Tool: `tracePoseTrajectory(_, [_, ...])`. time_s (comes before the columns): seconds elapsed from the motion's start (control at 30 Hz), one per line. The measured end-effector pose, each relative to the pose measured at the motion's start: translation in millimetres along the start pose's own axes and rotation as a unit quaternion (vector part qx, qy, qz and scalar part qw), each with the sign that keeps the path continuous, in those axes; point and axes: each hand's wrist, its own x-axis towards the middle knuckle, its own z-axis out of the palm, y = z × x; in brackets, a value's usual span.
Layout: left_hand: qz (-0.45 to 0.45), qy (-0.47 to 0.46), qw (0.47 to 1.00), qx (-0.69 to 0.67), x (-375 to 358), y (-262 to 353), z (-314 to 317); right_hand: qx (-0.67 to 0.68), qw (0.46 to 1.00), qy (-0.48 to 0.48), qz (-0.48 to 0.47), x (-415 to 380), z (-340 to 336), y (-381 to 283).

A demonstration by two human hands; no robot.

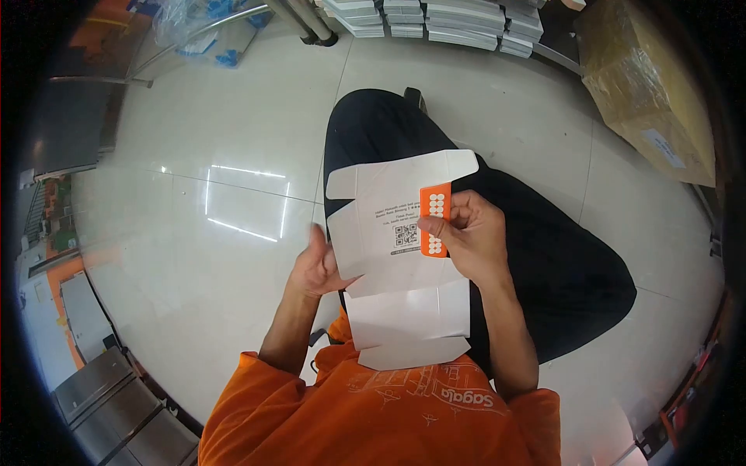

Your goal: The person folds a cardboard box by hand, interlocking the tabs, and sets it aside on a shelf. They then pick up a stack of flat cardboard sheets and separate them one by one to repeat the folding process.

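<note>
An unfolded white cardboard box (381,272) lies across my lap, creased into panels with flaps at its ends. Printed text and a QR code (406,235) show on its inner face. My right hand (478,237) is closed in a pinch on the box's right side, where a narrow orange flap (435,220) with white dots is turned inward. At the box's left edge is my left hand (315,266), its thumb raised and apart from the fingers. One of its fingers reaches to the cardboard near a crease; part of the hand is hard to make out.
Stacks of flat pale cardboard (462,23) stand at the back beside metal legs (315,31). A large taped carton (645,85) is at the right. Clear and blue plastic wrapping (206,31) lies at the back left. Metal panels (116,404) stand at the lower left.
</note>
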Motion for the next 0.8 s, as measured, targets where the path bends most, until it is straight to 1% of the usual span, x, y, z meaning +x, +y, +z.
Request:
tracePoseTrajectory(0.03, [0.051, -0.075, 0.991, -0.093, 7.5, -1.7, 5.5, 0.0, 1.0, 0.003, 0.011, -1.4, -0.1, -2.7])
tracePoseTrajectory(0.07, [0.051, -0.074, 0.992, -0.094, 10.3, -0.3, 16.7, 0.001, 1.0, 0.005, 0.021, -2.9, 0.4, -5.6])
tracePoseTrajectory(0.1, [0.026, 0.084, 0.996, 0.002, 13.8, 7.1, 38.2, 0.001, 1.0, 0.004, 0.022, -5.2, 3.2, -7.7])
tracePoseTrajectory(0.13, [0.0, 0.241, 0.966, 0.098, 15.9, 9.2, 50.7, -0.04, 0.998, 0.006, -0.058, -8.2, 7.4, -9.6])
tracePoseTrajectory(0.17, [0.001, 0.243, 0.965, 0.099, 16.9, 4.6, 53.2, -0.079, 0.987, 0.008, -0.137, -10.7, 10.0, -11.0])
tracePoseTrajectory(0.23, [0.03, 0.254, 0.939, 0.231, 18.4, -3.7, 56.8, -0.093, 0.988, -0.003, -0.125, -14.9, 10.7, -13.0])
tracePoseTrajectory(0.27, [0.03, 0.254, 0.939, 0.232, 21.1, -4.0, 57.0, -0.109, 0.987, -0.014, -0.114, -17.0, 10.5, -14.5])
tracePoseTrajectory(0.33, [0.069, 0.214, 0.932, 0.283, 27.9, 0.4, 56.4, -0.109, 0.989, -0.021, -0.102, -20.8, 5.1, -15.8])
tracePoseTrajectory(0.37, [0.074, 0.231, 0.95, 0.198, 30.2, 2.4, 56.9, -0.083, 0.991, -0.045, -0.094, -21.8, 0.4, -15.3])
tracePoseTrajectory(0.4, [0.073, 0.23, 0.95, 0.198, 32.7, 3.3, 53.4, -0.057, 0.992, -0.069, -0.085, -22.4, -4.0, -15.0])
tracePoseTrajectory(0.43, [0.065, 0.255, 0.945, 0.194, 34.5, 3.1, 47.9, -0.057, 0.992, -0.068, -0.085, -23.7, -8.1, -18.4])
tracePoseTrajectory(0.47, [0.056, 0.28, 0.939, 0.191, 35.6, 2.6, 45.3, -0.054, 0.992, -0.098, -0.066, -25.3, -12.4, -24.7])
tracePoseTrajectory(0.5, [0.083, 0.315, 0.927, 0.188, 40.1, 1.2, 50.7, -0.05, 0.989, -0.128, -0.047, -25.9, -15.6, -27.8])
tracePoseTrajectory(0.63, [0.084, 0.32, 0.92, 0.211, 41.1, -0.8, 50.1, -0.046, 0.989, -0.138, -0.029, -25.4, -20.5, -22.5])
tracePoseTrajectory(0.73, [0.061, 0.32, 0.915, 0.239, 37.6, 1.3, 49.8, -0.04, 0.992, -0.122, -0.013, -21.7, -23.4, -12.4])
tracePoseTrajectory(0.8, [0.067, 0.213, 0.94, 0.258, 33.1, 8.2, 52.1, -0.011, 0.995, -0.094, -0.026, -17.6, -24.0, -2.3])
